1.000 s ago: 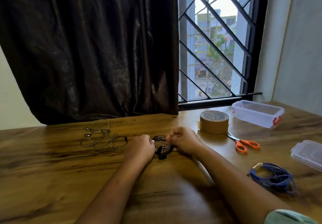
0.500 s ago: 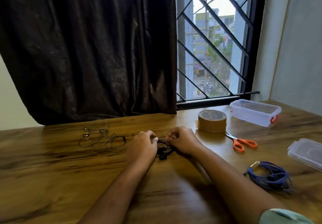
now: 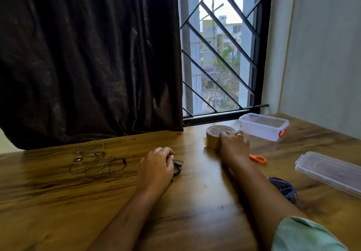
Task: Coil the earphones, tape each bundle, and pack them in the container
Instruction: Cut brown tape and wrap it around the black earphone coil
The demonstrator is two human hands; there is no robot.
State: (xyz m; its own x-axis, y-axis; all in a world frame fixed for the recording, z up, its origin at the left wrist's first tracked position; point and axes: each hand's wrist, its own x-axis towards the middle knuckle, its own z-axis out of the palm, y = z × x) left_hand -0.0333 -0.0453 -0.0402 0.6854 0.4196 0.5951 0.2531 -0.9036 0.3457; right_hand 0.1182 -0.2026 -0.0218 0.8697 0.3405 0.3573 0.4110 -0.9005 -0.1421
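Observation:
My left hand (image 3: 156, 165) rests on the wooden table, holding down a coiled black earphone bundle (image 3: 177, 167) that pokes out at its right side. My right hand (image 3: 234, 145) has reached to the brown tape roll (image 3: 214, 136) and lies on its right side, fingers on the roll. A loose grey-green earphone set (image 3: 93, 160) lies uncoiled to the left. A blue coiled earphone bundle (image 3: 285, 189) lies partly hidden behind my right forearm. The open clear container (image 3: 263, 126) with a red clip stands at the back right.
Orange-handled scissors (image 3: 257, 158) lie just right of my right wrist, blades hidden. The container's clear lid (image 3: 330, 171) lies at the right edge. A dark curtain and a barred window rise behind the wooden table (image 3: 58, 202).
My right hand left the black bundle and moved back and right onto the tape roll. My left hand stayed on the bundle. The camera shifted left.

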